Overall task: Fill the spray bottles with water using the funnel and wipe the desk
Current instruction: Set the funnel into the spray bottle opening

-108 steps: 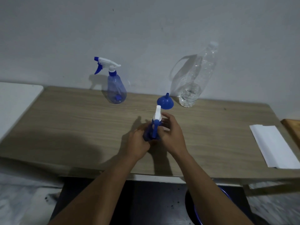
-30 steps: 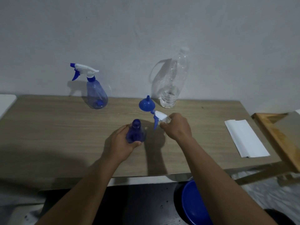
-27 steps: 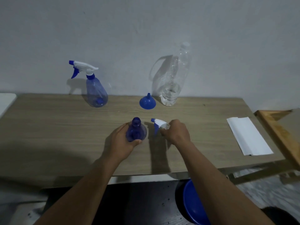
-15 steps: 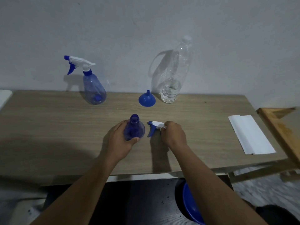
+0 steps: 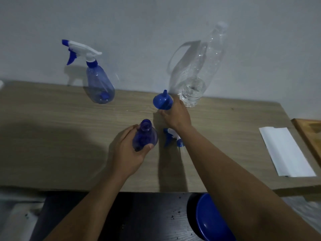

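Observation:
My left hand [image 5: 129, 152] grips an uncapped blue spray bottle [image 5: 145, 136] standing on the wooden desk [image 5: 52, 136]. Its white-and-blue spray head [image 5: 171, 138] lies on the desk just right of it, partly under my right forearm. My right hand [image 5: 175, 115] has reached back to the blue funnel [image 5: 162, 101], which rests wide end down, and its fingers close on the funnel's rim. A second blue spray bottle [image 5: 99, 84] with its head on stands at the back left. A clear plastic water bottle [image 5: 199, 80] leans against the wall behind the funnel, with a little water at the bottom.
A folded white cloth or paper [image 5: 284, 150] lies at the desk's right end. A wooden board edge [image 5: 309, 129] shows at the far right. Below the desk's front edge is a blue round object [image 5: 212, 221] on a dark floor.
My right hand has laid the spray head down on the desk and moved back to the funnel. My left hand stays on the uncapped bottle.

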The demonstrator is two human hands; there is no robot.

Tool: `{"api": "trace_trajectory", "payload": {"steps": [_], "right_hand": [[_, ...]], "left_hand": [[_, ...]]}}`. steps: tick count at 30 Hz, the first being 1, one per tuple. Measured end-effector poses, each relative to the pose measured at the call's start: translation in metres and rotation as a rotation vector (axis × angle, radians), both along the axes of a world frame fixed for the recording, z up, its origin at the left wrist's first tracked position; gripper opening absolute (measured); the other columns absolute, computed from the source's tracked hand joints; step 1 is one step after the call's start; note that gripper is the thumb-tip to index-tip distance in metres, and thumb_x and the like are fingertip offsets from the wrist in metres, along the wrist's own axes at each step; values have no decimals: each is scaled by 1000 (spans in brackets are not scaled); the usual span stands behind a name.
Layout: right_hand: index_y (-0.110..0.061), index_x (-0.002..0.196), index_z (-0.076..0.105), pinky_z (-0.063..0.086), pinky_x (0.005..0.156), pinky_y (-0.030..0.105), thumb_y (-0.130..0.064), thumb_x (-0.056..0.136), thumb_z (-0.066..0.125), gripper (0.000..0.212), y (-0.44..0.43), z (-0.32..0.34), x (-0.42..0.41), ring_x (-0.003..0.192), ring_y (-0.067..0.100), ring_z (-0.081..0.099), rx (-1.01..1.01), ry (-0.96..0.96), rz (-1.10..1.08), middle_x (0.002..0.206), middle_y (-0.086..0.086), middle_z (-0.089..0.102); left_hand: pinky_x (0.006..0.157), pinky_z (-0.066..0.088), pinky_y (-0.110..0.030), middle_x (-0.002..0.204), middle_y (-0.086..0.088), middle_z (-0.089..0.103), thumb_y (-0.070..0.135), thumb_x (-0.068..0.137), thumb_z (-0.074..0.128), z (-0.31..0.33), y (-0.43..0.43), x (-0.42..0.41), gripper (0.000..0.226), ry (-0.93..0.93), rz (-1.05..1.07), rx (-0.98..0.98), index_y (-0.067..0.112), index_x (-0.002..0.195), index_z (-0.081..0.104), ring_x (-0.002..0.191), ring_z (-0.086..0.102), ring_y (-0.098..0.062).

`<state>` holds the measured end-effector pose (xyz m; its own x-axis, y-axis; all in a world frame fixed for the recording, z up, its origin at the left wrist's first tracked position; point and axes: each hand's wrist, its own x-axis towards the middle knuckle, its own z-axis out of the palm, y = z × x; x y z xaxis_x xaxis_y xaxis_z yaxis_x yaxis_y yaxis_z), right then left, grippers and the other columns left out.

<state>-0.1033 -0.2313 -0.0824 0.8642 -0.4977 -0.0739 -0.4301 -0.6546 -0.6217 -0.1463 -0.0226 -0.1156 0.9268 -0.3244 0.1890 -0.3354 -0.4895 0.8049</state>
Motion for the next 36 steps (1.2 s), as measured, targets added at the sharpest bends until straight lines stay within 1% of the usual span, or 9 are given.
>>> {"api": "trace_trajectory", "payload": {"steps": [5,8,11,14,18,25,29,32,36], "right_hand": [[-10,143,39,47,100,44,-37,80,76,78,-9,-16,43,126,36,51,13,15,-26,139,15,51],[-11,145,39,44,105,47,-39,81,75,79,-11,-24,53,129,36,47,-71,28,12,139,15,53],[-11,128,51,48,98,43,-34,79,78,60,-15,-23,54,120,33,53,-94,44,42,129,12,58],[-15,129,48,49,91,41,-35,75,83,67,-16,-14,47,114,30,56,-20,31,48,127,9,58],[-22,138,45,47,89,36,-38,72,86,80,-14,7,27,113,24,58,82,-25,62,129,1,57],[-25,125,54,51,74,25,-43,66,90,71,-4,48,-22,94,10,64,286,-146,15,115,-3,63],[-31,137,50,45,70,13,-35,73,88,74,7,70,-50,99,3,62,390,-231,76,117,-11,59],[-29,132,55,52,71,17,-31,74,88,67,16,82,-61,97,7,68,491,-281,95,115,-7,65],[-23,143,49,55,69,17,-22,77,87,76,31,94,-71,100,8,69,601,-343,118,122,-2,66]], "left_hand": [[94,40,-2,135,3,57,21,72,89,-7,-1,1,71,90,6,-77,12,135,58,122,54,-8],[101,42,-9,139,3,54,22,71,89,-7,0,1,74,114,12,-96,14,138,56,126,52,-9],[105,43,-18,137,5,55,24,70,90,-4,0,2,73,91,19,-86,16,136,58,125,53,-9],[101,38,-6,134,6,56,24,70,89,0,1,2,72,78,13,-60,16,134,59,123,54,-7],[100,37,-6,136,5,56,27,69,89,2,2,2,72,78,15,-35,17,135,60,124,53,-8],[94,32,2,137,3,56,24,71,89,9,2,-1,71,116,9,-43,16,135,59,123,54,-10],[89,29,6,131,1,60,19,69,89,15,1,-2,67,108,9,-44,12,130,62,113,55,-5],[83,30,6,118,9,62,19,69,89,21,2,-3,60,100,-4,-33,16,124,64,98,49,10],[77,35,2,107,16,64,26,70,87,24,4,-4,53,135,-5,-5,24,119,65,92,55,3]]}}
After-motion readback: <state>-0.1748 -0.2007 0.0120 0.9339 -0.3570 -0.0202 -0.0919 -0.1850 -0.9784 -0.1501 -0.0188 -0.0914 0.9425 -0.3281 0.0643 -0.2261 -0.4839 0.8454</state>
